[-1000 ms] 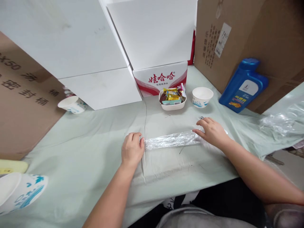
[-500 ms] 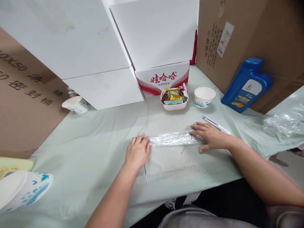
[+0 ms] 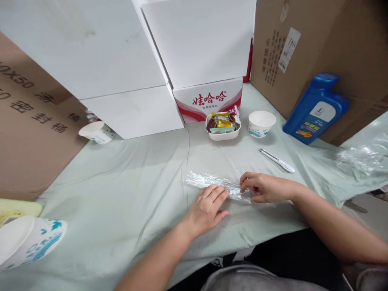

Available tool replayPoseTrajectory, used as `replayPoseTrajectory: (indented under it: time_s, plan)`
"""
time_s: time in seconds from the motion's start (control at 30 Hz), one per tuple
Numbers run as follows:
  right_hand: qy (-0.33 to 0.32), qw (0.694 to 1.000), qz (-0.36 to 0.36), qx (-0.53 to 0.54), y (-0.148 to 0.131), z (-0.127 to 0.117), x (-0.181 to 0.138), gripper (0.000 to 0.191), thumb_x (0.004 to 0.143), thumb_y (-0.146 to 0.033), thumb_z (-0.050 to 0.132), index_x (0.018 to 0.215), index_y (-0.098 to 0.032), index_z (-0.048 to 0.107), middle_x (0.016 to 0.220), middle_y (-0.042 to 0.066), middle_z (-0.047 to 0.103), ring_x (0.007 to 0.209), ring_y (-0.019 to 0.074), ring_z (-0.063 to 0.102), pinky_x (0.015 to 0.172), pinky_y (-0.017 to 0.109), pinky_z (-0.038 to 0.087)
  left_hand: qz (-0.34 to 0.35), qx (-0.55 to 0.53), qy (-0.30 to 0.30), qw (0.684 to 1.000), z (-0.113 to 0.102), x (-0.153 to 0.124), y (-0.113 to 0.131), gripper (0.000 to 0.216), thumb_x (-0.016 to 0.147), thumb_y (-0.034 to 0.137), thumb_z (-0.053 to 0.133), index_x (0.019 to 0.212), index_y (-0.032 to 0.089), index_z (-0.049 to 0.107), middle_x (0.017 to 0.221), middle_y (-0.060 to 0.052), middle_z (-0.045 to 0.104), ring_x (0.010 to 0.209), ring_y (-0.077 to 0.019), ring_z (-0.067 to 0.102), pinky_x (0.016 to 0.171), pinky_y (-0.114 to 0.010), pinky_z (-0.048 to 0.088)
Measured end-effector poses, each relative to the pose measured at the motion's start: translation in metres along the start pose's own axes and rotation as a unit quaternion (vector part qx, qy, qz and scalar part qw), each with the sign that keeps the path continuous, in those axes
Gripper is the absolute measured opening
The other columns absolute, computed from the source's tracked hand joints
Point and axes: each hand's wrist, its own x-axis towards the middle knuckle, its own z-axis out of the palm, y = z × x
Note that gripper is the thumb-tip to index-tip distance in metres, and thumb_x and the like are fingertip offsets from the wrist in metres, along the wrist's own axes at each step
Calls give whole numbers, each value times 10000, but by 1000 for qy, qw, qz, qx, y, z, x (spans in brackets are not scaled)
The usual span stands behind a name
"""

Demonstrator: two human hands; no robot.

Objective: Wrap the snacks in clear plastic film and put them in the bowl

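Note:
A folded strip of clear plastic film [image 3: 200, 178] lies slantwise on the cloth-covered table before me. My left hand [image 3: 209, 204] rests flat across its middle, fingers extended and thumb apart. Curled over the right part of the strip is my right hand [image 3: 262, 188], its fingers and thumb gathered on the film. The film's right end is partly hidden under that hand. Beyond the right hand lies a white utility knife [image 3: 276, 160], touched by neither hand.
A white bowl of wrapped snacks [image 3: 226, 136] and a paper cup [image 3: 261, 124] stand behind the film. A blue bottle [image 3: 315, 111] leans by a cardboard box [image 3: 291, 85] at right. White boxes [image 3: 130, 115] form the back. Another paper cup [image 3: 45, 242] is front left.
My left hand has moved right from the film's left end to its middle. My right hand has come slightly nearer me and curled its fingers. The strip now slants and its left end is uncovered.

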Motion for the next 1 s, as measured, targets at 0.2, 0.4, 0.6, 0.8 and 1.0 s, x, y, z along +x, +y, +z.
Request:
replayPoseTrajectory:
  time_s: [0.2, 0.4, 0.6, 0.8, 1.0]
  plan:
    - [-62, 961, -96, 250, -17, 6, 2, 328, 817, -374, 669, 1061, -159, 629, 1113, 104, 575, 810, 126, 602, 723, 272, 505, 27, -21, 26, 999, 9, 0, 14, 516, 814, 501, 629, 1209, 173, 574, 1110, -119, 668, 1073, -308, 567, 891, -471, 456]
    - [25, 927, -131, 351, -4, 11, 9, 841, 732, -725, 597, 1375, -212, 419, 1305, 159, 496, 1107, 246, 555, 854, 364, 478, 1, -188, 50, 981, 6, 0, 20, 245, 903, 185, 457, 1074, 196, 632, 1017, -87, 708, 975, -223, 640, 832, -372, 499]
    - [58, 965, -80, 244, 10, 38, 28, 945, 752, -480, 730, 1488, -232, 191, 1132, 94, 587, 1057, 207, 560, 912, 386, 431, -234, -491, 89, 834, -6, 1, 14, 222, 935, 356, 466, 902, 178, 593, 1050, -101, 688, 983, -207, 647, 845, -341, 510]
    - [112, 980, -31, 160, 6, 53, 35, 615, 848, -216, 576, 1403, -191, 314, 798, -16, 576, 715, 126, 544, 698, 286, 454, -282, -617, 146, 721, -11, 5, 4, 470, 784, 443, 673, 1101, 205, 421, 1048, -96, 664, 898, -195, 659, 741, -321, 516]
    - [85, 990, -8, 113, -5, 49, 34, 629, 844, -191, 568, 1414, -190, 303, 794, -23, 581, 678, 112, 542, 649, 249, 447, -395, -484, 213, 752, -6, 13, -18, 541, 774, 304, 668, 1216, 212, 370, 878, -27, 675, 674, -130, 652, 638, -271, 515]
